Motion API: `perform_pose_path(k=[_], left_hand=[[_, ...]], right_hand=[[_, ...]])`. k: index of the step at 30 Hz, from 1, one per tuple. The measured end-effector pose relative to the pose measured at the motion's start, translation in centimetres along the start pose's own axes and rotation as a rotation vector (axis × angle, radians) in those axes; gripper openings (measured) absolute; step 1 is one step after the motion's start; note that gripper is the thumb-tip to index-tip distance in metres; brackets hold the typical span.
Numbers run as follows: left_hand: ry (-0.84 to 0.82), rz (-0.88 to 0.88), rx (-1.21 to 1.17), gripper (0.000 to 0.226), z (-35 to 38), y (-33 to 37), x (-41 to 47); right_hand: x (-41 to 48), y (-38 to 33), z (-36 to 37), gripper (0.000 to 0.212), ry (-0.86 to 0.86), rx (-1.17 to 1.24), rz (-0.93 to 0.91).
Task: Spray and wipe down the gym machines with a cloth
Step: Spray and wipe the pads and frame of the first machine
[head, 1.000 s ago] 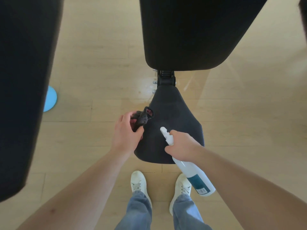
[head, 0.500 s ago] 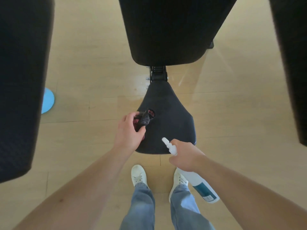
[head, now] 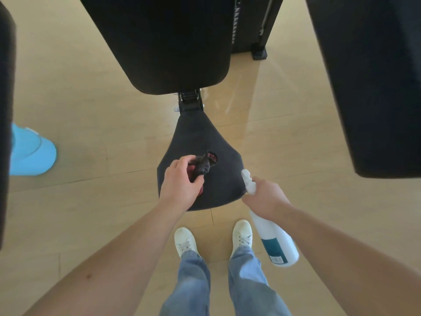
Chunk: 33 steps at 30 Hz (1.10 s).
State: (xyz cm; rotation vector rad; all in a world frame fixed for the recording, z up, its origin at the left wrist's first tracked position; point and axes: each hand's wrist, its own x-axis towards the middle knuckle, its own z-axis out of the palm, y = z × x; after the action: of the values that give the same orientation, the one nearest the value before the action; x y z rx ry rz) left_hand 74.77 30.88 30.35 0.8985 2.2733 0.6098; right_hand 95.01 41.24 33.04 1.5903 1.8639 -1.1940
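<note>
Spray bottle (head: 275,242) shifted right, beside the seat (head: 205,137), above possibly wet floor (head: 91,87).

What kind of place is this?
Most likely a gym: a black padded seat with a back pad above it, and what looks like a weight stack behind, on a wooden floor.

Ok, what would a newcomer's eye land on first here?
The two hands at centre: the left hand grips a dark cloth over the black seat pad, the right hand holds a white spray bottle at its right edge. A black back pad looms above, and a bright blue object lies far left on the floor.
</note>
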Motion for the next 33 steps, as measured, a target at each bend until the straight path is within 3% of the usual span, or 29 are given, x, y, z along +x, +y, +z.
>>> perform_pose_path(k=[2, 5, 9, 13, 17, 21, 26, 33], left_hand=[[0.008, -0.016, -0.013, 0.048, -0.2, -0.4, -0.2], [0.013, -0.033, -0.028, 0.042, -0.9, -1.2, -0.3], [0.001, -0.13, -0.125, 0.027, -2.0, -2.5, -0.4], [-0.015, -0.161, -0.246, 0.012, -3.0, -3.0, -0.6], [-0.067, -0.103, -0.327, 0.014, -3.9, -2.1, -0.9], [-0.089, -0.007, -0.196, 0.027, -3.5, -1.7, -0.3], [-0.197, -0.133, -0.177, 0.032, -2.4, -2.0, 0.7], [-0.303, -0.065, -0.476, 0.03, -2.3, 0.1, 1.4]], right_hand=[[0.1, -0.9, 0.0, 0.02, 0.007, 0.008, -0.055], [0.1, -2.8, 0.2, 0.037, -0.024, 0.038, -0.112], [0.1, -4.7, 1.0, 0.019, -0.028, 0.044, -0.142], [0.1, -6.2, 1.6, 0.027, -0.033, 0.049, -0.144], [0.7, -7.3, 1.7, 0.035, 0.011, 0.084, -0.113], [1.3, -7.4, 1.6, 0.028, 0.029, 0.126, -0.092], [1.5, -6.7, 1.4, 0.021, 0.033, 0.09, -0.08], [2.2, -6.0, 1.2, 0.02, 0.043, 0.093, -0.062]])
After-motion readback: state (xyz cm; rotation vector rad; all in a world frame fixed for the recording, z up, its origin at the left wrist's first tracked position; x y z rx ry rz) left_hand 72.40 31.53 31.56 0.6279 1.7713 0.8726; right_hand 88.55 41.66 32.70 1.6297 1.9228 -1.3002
